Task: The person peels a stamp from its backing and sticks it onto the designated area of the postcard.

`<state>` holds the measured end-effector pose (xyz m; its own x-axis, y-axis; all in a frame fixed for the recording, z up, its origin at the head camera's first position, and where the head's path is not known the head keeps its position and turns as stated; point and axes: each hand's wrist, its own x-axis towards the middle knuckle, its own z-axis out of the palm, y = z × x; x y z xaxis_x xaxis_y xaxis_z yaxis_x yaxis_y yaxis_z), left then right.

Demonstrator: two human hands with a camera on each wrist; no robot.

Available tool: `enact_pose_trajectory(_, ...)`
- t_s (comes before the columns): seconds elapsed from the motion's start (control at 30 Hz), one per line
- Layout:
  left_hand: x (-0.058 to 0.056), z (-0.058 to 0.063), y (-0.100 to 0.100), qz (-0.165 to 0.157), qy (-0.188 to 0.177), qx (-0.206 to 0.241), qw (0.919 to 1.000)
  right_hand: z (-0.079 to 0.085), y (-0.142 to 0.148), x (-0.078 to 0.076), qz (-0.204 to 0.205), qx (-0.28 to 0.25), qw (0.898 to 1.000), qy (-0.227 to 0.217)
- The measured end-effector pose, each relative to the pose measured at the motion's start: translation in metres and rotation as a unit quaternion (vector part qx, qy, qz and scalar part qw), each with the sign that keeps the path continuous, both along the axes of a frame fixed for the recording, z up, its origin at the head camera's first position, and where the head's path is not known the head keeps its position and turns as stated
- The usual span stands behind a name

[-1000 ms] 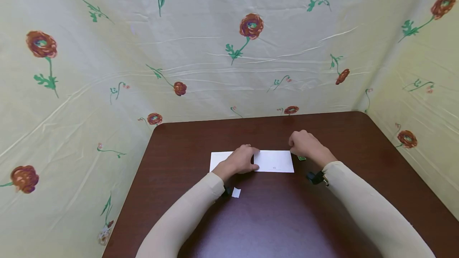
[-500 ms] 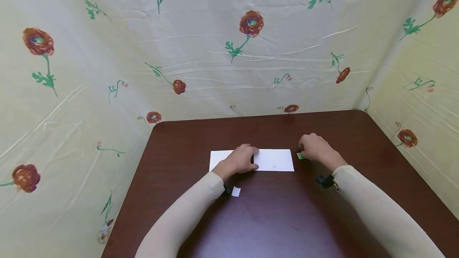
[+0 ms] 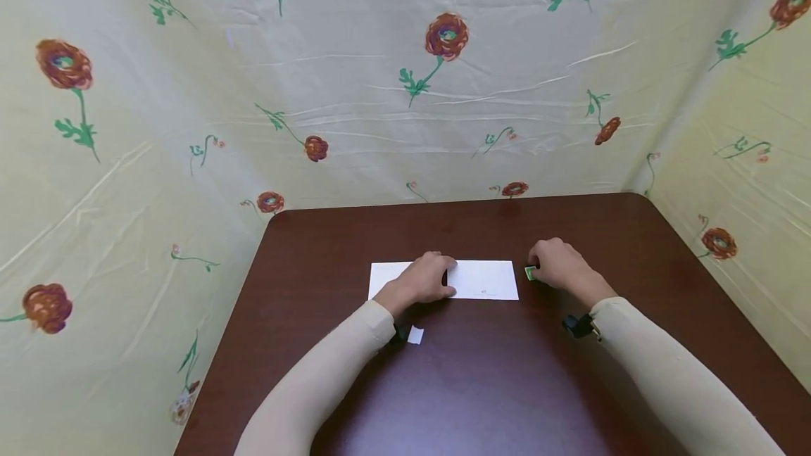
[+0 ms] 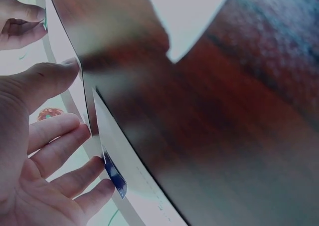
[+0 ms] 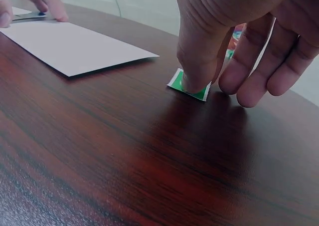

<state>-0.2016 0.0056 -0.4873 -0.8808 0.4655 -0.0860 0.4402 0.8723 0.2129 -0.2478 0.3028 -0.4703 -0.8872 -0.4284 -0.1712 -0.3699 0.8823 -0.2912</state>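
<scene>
Two flat white paper rectangles lie end to end on the table, one on the right (image 3: 484, 280) and one on the left (image 3: 383, 275), parted by a narrow dark gap. My left hand (image 3: 421, 280) rests over where they meet, thumb and fingers spread and touching the paper. By its outer fingers in the left wrist view is a small dark blue piece (image 4: 115, 173). Off the right end of the paper, my right hand (image 3: 560, 264) pinches a small green stamp (image 5: 176, 81) with a white serrated edge. The thumb covers most of the stamp's face, which is near the tabletop.
A small white paper scrap (image 3: 415, 335) lies on the brown table (image 3: 481, 385), in front of the left wrist. Flower-patterned sheeting (image 3: 355, 76) hangs behind the table and along both sides.
My right hand has moved a little to the right, away from the paper's end, and now has the green stamp between thumb and finger. My left hand stays in place.
</scene>
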Motion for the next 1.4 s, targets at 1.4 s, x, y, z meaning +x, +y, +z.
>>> enact_pose_trajectory(1.4,0.001,0.000,0.000,-0.003,0.005,-0.001,1.0000,0.039,-0.019,0.025,0.085,-0.040,0.994,0.063)
